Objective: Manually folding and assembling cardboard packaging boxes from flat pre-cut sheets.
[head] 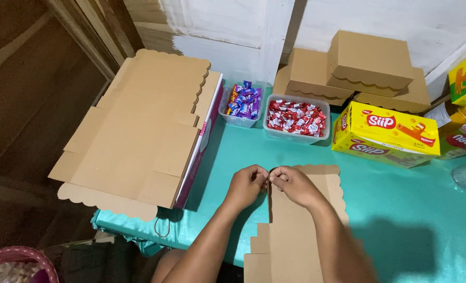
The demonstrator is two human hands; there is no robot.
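A flat brown cardboard box blank [295, 230] with a scalloped far edge lies on the teal table [400, 209] in front of me. My left hand [247, 183] and my right hand [290, 183] meet at its upper left corner, both pinching the cardboard edge between fingers and thumb. My forearms cover part of the blank's lower half.
A stack of flat cardboard blanks [138, 131] lies at the left, overhanging the table edge. Two clear tubs hold purple candies [245, 102] and red candies [297, 118]. A yellow snack box [385, 133] and folded brown boxes [358, 68] stand at the back right.
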